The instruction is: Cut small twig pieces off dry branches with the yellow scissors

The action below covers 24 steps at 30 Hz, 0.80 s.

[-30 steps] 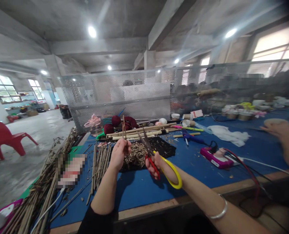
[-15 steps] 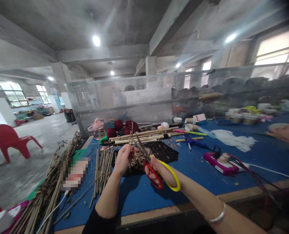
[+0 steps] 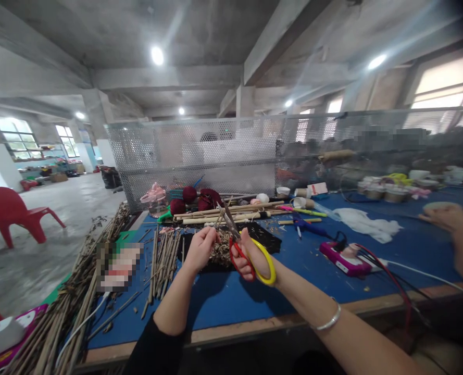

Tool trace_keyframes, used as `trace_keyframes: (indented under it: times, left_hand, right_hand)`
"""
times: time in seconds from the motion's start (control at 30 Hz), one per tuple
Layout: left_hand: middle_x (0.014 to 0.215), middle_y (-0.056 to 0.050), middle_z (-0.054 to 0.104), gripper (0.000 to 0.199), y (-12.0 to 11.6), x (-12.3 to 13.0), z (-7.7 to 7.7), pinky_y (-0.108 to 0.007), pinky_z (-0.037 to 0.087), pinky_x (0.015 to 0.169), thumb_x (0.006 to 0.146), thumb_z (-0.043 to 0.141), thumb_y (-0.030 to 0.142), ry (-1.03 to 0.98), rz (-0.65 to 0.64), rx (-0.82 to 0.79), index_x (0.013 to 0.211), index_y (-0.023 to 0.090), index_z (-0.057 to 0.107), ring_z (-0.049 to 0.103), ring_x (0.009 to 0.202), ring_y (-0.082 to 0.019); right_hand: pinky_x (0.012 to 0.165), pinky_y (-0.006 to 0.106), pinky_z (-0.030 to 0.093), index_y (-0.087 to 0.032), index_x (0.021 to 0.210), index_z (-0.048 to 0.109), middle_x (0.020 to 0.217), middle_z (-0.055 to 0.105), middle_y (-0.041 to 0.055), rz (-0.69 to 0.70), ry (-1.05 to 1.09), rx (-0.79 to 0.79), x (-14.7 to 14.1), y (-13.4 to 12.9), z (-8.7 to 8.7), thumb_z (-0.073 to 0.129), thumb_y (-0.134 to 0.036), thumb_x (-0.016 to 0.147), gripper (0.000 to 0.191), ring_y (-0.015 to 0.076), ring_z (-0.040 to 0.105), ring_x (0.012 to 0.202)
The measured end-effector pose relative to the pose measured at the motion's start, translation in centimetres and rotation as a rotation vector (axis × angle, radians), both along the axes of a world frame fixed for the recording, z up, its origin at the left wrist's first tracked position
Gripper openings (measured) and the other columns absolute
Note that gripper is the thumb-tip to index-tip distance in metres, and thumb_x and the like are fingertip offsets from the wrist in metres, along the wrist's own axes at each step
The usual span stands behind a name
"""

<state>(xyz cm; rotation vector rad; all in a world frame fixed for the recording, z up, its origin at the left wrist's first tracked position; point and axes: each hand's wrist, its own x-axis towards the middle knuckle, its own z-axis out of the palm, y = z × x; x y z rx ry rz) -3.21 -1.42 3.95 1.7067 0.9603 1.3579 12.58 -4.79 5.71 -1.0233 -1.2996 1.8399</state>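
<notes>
Fingertips pinched, my left hand [image 3: 200, 250] holds a thin twig [image 3: 217, 221] that leans up and away from me. My right hand [image 3: 250, 258] is wrapped round the red and yellow handles of a pair of scissors [image 3: 230, 223]. Their blades point up and left, close beside the twig; I cannot tell whether they touch it. Below both hands, a pile of short cut twig bits [image 3: 221, 255] lies on a black cloth [image 3: 270, 240]. A row of longer sticks [image 3: 163, 260] rests left of my left hand.
A bundle of dry branches [image 3: 69, 307] lies along the table's left edge. Dark red yarn balls [image 3: 189, 194] and long poles [image 3: 231, 214] are at the back. To the right are a blue glue gun [image 3: 307, 223], a purple power strip [image 3: 344, 259] and another person's hand [image 3: 444, 216].
The scissors' handles have come closer together and my right hand has shifted slightly up. The twig in my left hand, upright before, now leans right and shows less. The view has shifted slightly.
</notes>
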Motion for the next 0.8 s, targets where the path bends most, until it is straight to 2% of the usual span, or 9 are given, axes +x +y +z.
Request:
trace_keyframes:
  times: [0.13,0.37,0.43,0.47,0.53,0.6,0.7,0.8]
  left_hand:
    - [0.05,0.003,0.039,0.042,0.0,-0.1,0.1,-0.021,0.027,0.049,0.082,0.035,0.046,0.092,0.053,0.04,0.062,0.014,0.054,0.035,0.048,-0.008]
    - [0.054,0.002,0.046,0.043,0.3,-0.3,0.0,-0.021,0.032,0.054,0.083,0.031,0.044,0.241,0.143,0.109,0.06,0.015,0.053,0.042,0.052,-0.01]
    - [0.054,0.001,0.048,0.044,0.7,-1.5,0.2,-0.021,0.033,0.055,0.084,0.029,0.044,0.308,0.257,0.119,0.06,0.016,0.053,0.045,0.054,-0.011]
    - [0.056,0.0,0.051,0.044,1.1,-2.3,0.3,-0.022,0.034,0.056,0.084,0.028,0.044,0.333,0.362,0.11,0.062,0.016,0.054,0.047,0.056,-0.012]
    - [0.062,-0.004,0.058,0.045,1.9,-4.2,0.4,-0.024,0.035,0.058,0.084,0.026,0.042,0.419,0.588,0.022,0.065,0.016,0.056,0.052,0.061,-0.015]
    - [0.072,-0.01,0.063,0.045,2.7,-6.0,0.2,-0.027,0.038,0.063,0.085,0.024,0.039,0.554,0.729,-0.095,0.071,0.015,0.059,0.057,0.07,-0.02]
    - [0.089,-0.018,0.064,0.044,3.5,-7.5,-0.5,-0.031,0.039,0.073,0.085,0.025,0.034,0.75,0.818,-0.225,0.083,0.01,0.062,0.058,0.086,-0.025]
    - [0.1,-0.02,0.061,0.04,3.7,-7.4,-1.2,-0.034,0.039,0.078,0.08,0.037,0.041,0.865,0.874,-0.293,0.093,0.01,0.06,0.056,0.095,-0.028]
  right_hand:
    - [0.027,0.012,0.013,-0.021,0.064,0.031,0.04,0.018,-0.0114,-0.02,-0.002,-0.067,0.2,-0.1,0.0,0.026,-0.076,0.069,0.055,0.003,0.008,0.032]
    - [0.027,0.013,0.009,-0.022,0.063,0.03,0.038,0.017,-0.012,-0.042,-0.044,-0.039,1.1,0.0,-0.6,0.028,-0.074,0.071,0.052,0.003,0.005,0.032]
    - [0.027,0.013,0.01,-0.022,0.063,0.031,0.039,0.018,-0.012,-0.011,-0.069,0.011,1.6,0.0,-0.9,0.031,-0.073,0.07,0.052,0.003,0.006,0.032]
    - [0.027,0.013,0.01,-0.021,0.063,0.032,0.04,0.018,-0.0119,0.009,-0.076,0.043,2.0,-0.1,-1.0,0.033,-0.073,0.07,0.052,0.0029,0.007,0.033]
    - [0.028,0.013,0.011,-0.021,0.064,0.033,0.041,0.02,-0.0117,0.039,-0.078,0.096,2.7,-0.2,-1.4,0.036,-0.072,0.069,0.052,0.0026,0.009,0.033]
    - [0.029,0.013,0.012,-0.021,0.063,0.033,0.042,0.019,-0.0117,0.038,-0.074,0.113,3.5,-0.1,-1.8,0.037,-0.073,0.068,0.053,0.0025,0.01,0.034]
    - [0.029,0.013,0.012,-0.021,0.064,0.032,0.042,0.018,-0.0118,0.01,-0.074,0.093,4.5,0.5,-2.8,0.036,-0.073,0.068,0.053,0.0026,0.01,0.034]
    - [0.029,0.013,0.012,-0.021,0.064,0.032,0.043,0.019,-0.0117,-0.002,-0.049,0.078,5.1,2.3,-3.5,0.036,-0.073,0.068,0.052,0.0025,0.011,0.033]
